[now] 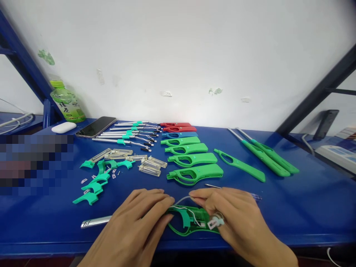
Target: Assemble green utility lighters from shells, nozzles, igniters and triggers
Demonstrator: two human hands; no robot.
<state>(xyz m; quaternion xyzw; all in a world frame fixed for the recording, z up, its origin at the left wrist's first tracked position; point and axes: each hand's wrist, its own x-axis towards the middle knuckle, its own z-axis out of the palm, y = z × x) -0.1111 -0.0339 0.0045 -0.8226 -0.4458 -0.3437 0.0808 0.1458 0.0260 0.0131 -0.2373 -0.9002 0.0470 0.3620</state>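
An open green lighter shell [179, 233] lies at the table's front, with a teal trigger [185, 218] and a white wire [194, 215] inside it. My left hand [136, 218] is closed on the shell's front end. A metal lighter barrel [96, 222] sticks out to the left from under that hand. Between thumb and forefinger, my right hand [236, 211] pinches a thin, pale tube [183, 200] that bends up from the shell. A small white fitting with a tag [215, 222] shows below its curled fingers, and what it joins is hidden by the palm.
Behind my hands lie several green shells [194, 173], clear fuel tanks [150, 170], teal triggers [96, 185] and metal barrels with wires [111, 140]. A screwdriver [213, 185] is partly behind my right hand. Two assembled lighters [263, 157] lie right; a bottle [66, 102] and phone [96, 126] stand back left.
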